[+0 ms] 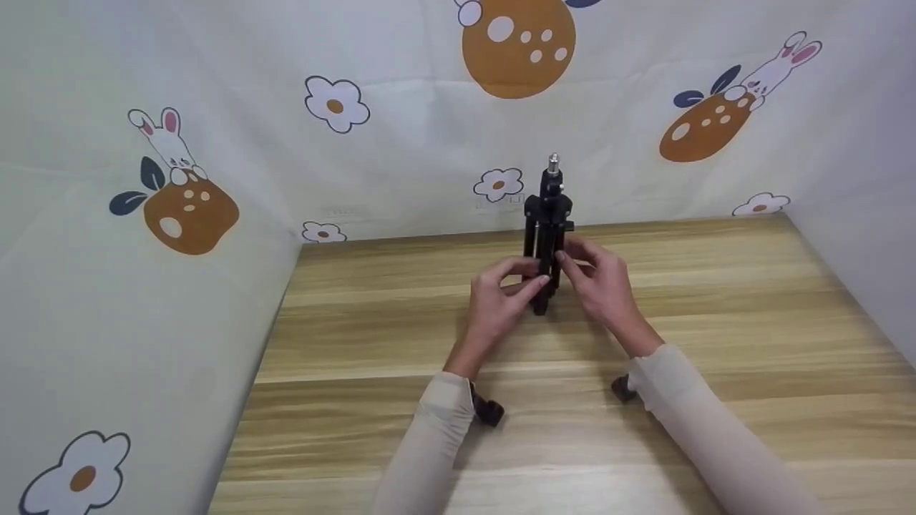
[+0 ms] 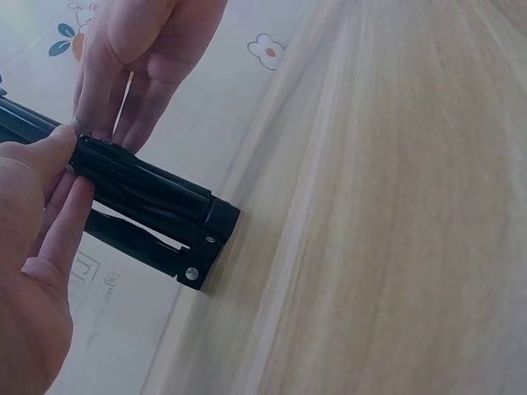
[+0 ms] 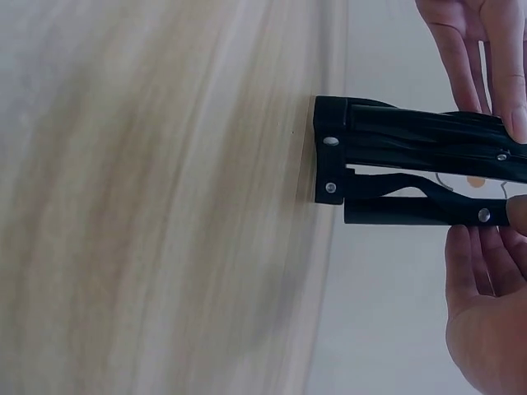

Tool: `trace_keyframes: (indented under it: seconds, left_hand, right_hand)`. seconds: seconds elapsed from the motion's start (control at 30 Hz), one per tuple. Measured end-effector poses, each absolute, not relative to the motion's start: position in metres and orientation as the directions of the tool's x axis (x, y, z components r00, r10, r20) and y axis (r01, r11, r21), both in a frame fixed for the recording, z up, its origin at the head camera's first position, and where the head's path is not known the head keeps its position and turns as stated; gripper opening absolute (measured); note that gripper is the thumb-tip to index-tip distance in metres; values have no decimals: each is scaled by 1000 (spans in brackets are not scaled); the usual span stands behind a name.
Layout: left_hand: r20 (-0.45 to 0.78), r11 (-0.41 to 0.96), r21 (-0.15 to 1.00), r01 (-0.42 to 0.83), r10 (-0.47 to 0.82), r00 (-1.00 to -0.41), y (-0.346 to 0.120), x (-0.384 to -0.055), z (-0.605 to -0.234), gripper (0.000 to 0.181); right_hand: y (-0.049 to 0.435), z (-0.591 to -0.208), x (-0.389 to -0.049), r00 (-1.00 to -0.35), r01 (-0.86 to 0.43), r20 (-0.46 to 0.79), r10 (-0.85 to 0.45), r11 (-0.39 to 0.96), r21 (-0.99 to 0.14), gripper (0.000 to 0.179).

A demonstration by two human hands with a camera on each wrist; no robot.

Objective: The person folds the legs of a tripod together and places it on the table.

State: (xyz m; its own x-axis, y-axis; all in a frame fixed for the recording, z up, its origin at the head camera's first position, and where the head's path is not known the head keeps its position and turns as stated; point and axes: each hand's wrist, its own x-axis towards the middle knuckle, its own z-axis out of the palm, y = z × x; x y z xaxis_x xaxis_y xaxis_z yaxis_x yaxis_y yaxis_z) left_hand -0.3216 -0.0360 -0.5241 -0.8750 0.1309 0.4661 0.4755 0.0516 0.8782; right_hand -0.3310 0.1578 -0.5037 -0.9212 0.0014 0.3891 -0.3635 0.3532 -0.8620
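A black folded tripod stand (image 1: 549,209) stands upright on the wooden table, with a silver screw tip (image 1: 553,163) at its top. My left hand (image 1: 494,297) pinches its legs from the left, thumb in front and fingers behind. From the right, my right hand (image 1: 605,285) pinches a leg between thumb and fingers. The left wrist view shows the legs (image 2: 156,191) bundled close together and the riveted bottom bracket (image 2: 202,255) at the table surface. In the right wrist view, one leg tube (image 3: 403,211) sits slightly apart from the others, with my right fingertips on it.
The wood-grain table (image 1: 372,415) meets a pale cloth backdrop (image 1: 401,157) printed with flowers, rabbits and oranges, close behind the stand. Similar cloth walls rise at left and right. Black wrist mounts (image 1: 489,411) stick out from both sleeves above the table.
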Motion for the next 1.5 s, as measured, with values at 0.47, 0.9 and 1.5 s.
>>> trace_keyframes:
  seconds: [0.47,0.9,1.5]
  left_hand:
    - [477,30,874,484,134,-869,-31,-323,-523,20]
    - [472,17,878,479,140,-870,-30,-324,-524,20]
    - [480,33,873,486,110,-870,-33,-323,-518,25]
  right_hand:
    - [162,-504,-326,-928,-346,373,4,368,-863,27]
    - [168,-504,-327,-935,-337,353,-23,364,-869,28]
    - [174,-522,-334,-939,-265,122,-322,447,-854,39]
